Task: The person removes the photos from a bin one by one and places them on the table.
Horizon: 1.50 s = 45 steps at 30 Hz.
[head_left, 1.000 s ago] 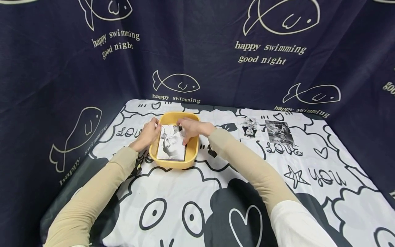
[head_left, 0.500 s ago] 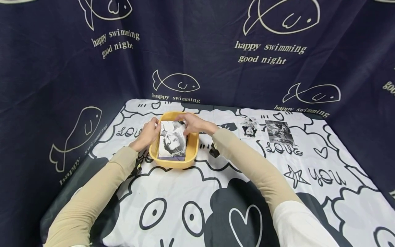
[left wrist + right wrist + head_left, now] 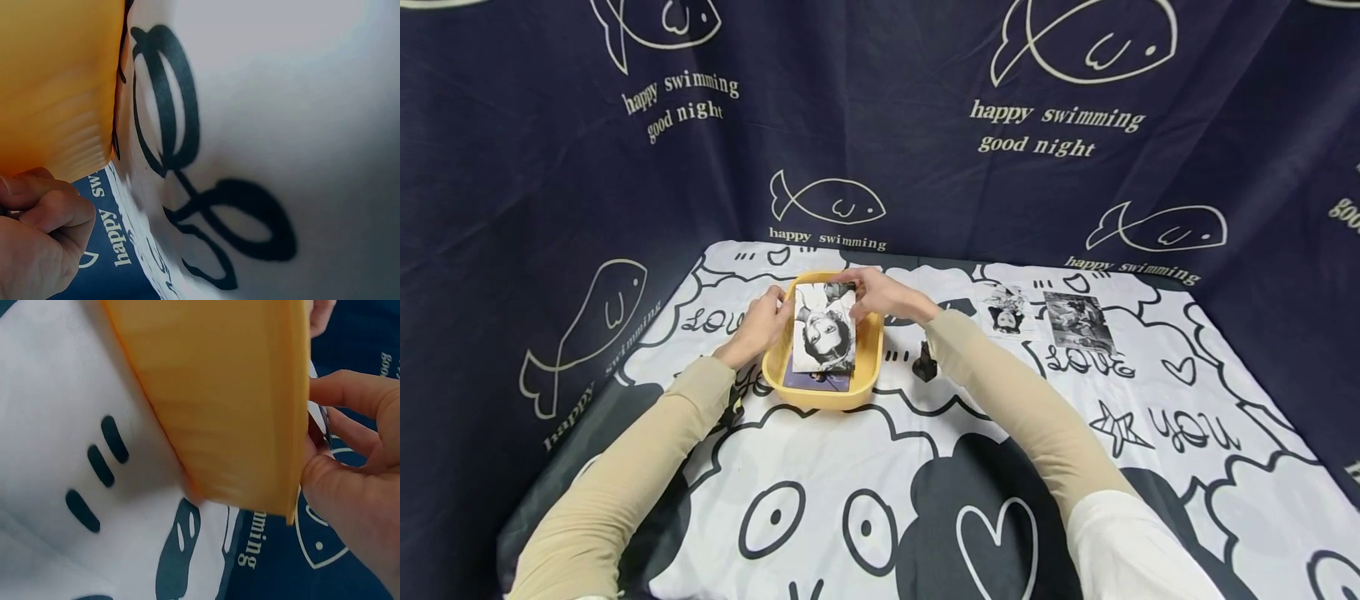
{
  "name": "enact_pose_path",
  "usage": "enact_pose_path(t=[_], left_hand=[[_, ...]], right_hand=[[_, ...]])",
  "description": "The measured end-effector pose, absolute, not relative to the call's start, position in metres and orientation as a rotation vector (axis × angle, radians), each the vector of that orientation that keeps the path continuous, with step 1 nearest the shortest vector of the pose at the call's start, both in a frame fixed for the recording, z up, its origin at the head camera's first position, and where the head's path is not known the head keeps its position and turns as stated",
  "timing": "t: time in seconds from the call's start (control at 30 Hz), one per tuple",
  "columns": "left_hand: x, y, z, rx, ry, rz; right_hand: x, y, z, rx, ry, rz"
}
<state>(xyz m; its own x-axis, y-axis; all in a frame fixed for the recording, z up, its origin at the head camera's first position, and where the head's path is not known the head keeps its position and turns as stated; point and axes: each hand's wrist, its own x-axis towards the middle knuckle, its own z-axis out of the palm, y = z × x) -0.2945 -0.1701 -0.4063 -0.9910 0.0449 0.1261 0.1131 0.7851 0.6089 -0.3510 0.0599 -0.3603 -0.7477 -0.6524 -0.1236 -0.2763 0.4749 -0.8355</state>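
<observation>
A yellow plastic basin (image 3: 871,367) stands on the cloth, and my left hand (image 3: 762,323) grips its left rim. In the left wrist view the curled fingers of that left hand (image 3: 47,219) lie at the basin's edge. My right hand (image 3: 883,296) pinches a black-and-white photo print (image 3: 823,329) by its upper right side, lifted a little and tilted over the basin. Below it, inside, a purple picture card (image 3: 817,382) shows partly; whatever lies under that is hidden. From the right wrist camera, the basin wall (image 3: 219,394) covers most of the print beside my right hand (image 3: 362,450).
Two more black-and-white prints, a pale portrait (image 3: 1006,312) and a darker picture (image 3: 1079,323), lie flat on the patterned white cloth (image 3: 820,458) to the right. A dark blue curtain (image 3: 925,192) with fish drawings hangs behind and at the left.
My right hand has drawn a portrait print upward and away from me, baring the purple card beneath. An upper print seen first no longer tops the stack. The left hand has stayed put.
</observation>
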Motion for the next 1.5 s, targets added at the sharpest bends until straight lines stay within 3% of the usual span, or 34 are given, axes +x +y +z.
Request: enact_pose_path(t=[0.67, 1.17, 1.5], left_hand=[[-0.294, -0.172, -0.403, -0.126, -2.854, -0.962], [-0.296, -0.172, -0.408, -0.128, -2.869, -0.983], [-0.294, -0.17, -0.406, -0.149, -2.855, -0.967]], right_hand=[[-0.385, 0.146, -0.326, -0.612, 2.326, -1.558], [-0.388, 0.225, -0.345, -0.281, 2.162, -1.703], [-0.39, 0.244, -0.365, -0.255, 2.277, -1.593]])
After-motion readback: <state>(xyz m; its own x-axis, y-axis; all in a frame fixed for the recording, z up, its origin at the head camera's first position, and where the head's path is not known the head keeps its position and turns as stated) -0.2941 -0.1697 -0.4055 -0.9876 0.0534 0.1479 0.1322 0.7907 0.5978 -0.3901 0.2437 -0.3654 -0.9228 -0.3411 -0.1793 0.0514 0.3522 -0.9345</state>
